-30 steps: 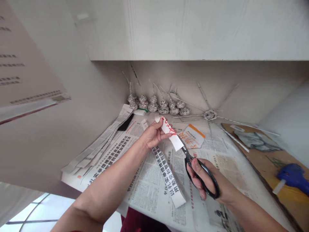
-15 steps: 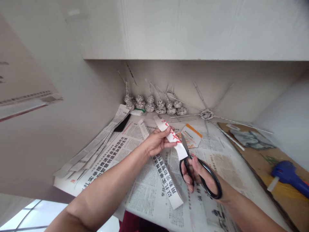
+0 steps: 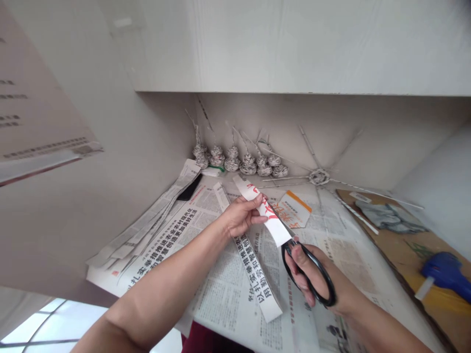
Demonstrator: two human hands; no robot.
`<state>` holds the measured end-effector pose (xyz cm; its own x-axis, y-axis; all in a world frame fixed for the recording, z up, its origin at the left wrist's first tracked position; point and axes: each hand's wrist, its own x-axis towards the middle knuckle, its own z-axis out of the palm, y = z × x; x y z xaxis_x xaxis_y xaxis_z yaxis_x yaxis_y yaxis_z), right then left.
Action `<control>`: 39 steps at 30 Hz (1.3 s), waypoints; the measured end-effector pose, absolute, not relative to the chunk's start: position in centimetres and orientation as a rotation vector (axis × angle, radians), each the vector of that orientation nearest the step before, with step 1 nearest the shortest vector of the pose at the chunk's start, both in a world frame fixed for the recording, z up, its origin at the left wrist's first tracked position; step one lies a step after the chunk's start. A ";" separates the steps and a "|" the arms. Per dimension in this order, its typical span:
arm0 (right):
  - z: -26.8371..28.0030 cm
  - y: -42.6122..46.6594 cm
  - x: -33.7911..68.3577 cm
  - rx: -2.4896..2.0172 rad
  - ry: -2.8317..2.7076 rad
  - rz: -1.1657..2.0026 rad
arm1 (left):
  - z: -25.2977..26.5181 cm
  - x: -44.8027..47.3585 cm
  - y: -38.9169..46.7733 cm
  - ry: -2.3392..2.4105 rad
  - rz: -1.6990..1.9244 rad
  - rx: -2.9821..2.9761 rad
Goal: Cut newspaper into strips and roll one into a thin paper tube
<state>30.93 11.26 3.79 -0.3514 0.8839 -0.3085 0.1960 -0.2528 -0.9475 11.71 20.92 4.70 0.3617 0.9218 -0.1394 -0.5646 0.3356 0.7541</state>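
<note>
My left hand (image 3: 245, 214) pinches a white paper strip (image 3: 281, 233) with red characters, thumb on top and fingers beneath. Around the black handles of the scissors (image 3: 327, 284) my right hand (image 3: 307, 272) is closed. Their blades lie along the strip's right edge near its lower end, mostly hidden by the paper. Below the left hand, a long newspaper strip (image 3: 270, 309) rests on the newspaper-covered table (image 3: 217, 304). An orange-and-white piece of paper (image 3: 296, 211) lies just beyond the scissors.
Several woven paper gourds (image 3: 248, 165) stand along the back wall, beside a star-shaped paper weaving (image 3: 319, 176). Newspaper strips (image 3: 150, 220) are stacked at left near a black flat object (image 3: 189, 189). A blue glue gun (image 3: 443, 269) and grey cloth (image 3: 390, 215) sit on cardboard (image 3: 405, 269) at right.
The scissors' handles have come closer together, and the blades have closed along the strip's edge. My left hand keeps its hold on the strip. The view has shifted slightly.
</note>
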 end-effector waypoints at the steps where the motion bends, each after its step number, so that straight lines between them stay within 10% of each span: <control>1: 3.8 11.3 30.9 -1.352 -1.463 1.641 | 4.8 11.7 20.9 0.629 1.058 0.669; 39: 2.9 11.8 32.5 -0.970 -1.473 1.815 | 4.8 11.1 21.6 0.609 1.199 0.744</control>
